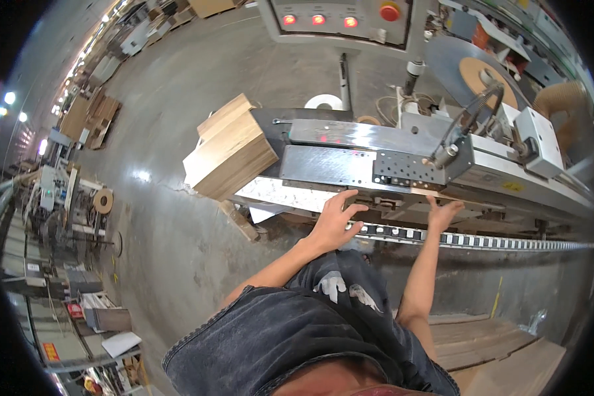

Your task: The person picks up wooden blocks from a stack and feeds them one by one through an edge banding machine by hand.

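In front of me stands a long machine with a flat metal plate (327,164) and a perforated dark block (409,167). My left hand (336,222) hovers by the machine's near edge, fingers spread and curved, with nothing in it. Farther right, my right hand (444,214) has its thumb apart from its fingers. It is at the near side of a thin light-brown wooden strip or board edge (431,193), which enters the machine beside the block. Whether the right hand touches that wood is hard to make out.
Light wooden boards (231,155) are stacked at the machine's left end. A chain track (468,241) runs along its near side. Above hangs a control panel (340,36) with lit red buttons. A large reel (482,76) stands far right; more boards (488,350) lie lower right.
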`<state>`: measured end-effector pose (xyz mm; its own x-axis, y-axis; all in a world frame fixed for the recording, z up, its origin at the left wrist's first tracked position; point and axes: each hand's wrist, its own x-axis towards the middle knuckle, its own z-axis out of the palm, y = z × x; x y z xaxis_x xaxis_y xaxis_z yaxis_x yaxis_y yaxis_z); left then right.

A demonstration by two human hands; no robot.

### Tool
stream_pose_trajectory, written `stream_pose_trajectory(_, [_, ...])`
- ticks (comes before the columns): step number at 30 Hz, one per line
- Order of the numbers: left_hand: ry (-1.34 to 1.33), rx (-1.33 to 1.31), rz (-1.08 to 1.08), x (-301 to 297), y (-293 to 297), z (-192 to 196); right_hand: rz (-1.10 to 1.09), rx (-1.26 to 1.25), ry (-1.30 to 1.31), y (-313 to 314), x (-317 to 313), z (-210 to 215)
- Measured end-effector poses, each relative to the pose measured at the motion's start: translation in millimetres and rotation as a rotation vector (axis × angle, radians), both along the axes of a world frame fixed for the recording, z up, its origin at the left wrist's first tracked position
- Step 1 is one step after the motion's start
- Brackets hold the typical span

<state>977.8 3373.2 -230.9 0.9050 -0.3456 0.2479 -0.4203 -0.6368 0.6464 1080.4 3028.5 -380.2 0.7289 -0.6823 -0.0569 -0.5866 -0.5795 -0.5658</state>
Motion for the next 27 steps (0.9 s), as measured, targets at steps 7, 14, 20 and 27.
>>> stream_pose_trajectory(7, [-0.058, 0.082, 0.259, 11, 101, -7, -0.063, -0.044, -0.131, 43, -27, 16])
stream_pose_trajectory(14, [-0.249, 0.229, 0.602, 44, 265, 22, 0.261, -0.171, -0.141, 204, -61, 20])
stream_pose_trajectory(20, [0.027, 0.285, 0.580, 58, 370, 33, 0.328, -0.212, 0.025, 224, -57, 25])
stream_pose_trajectory(27, [0.103, 0.352, 0.502, 72, 399, 36, 0.298, -0.242, 0.102, 233, -55, 34])
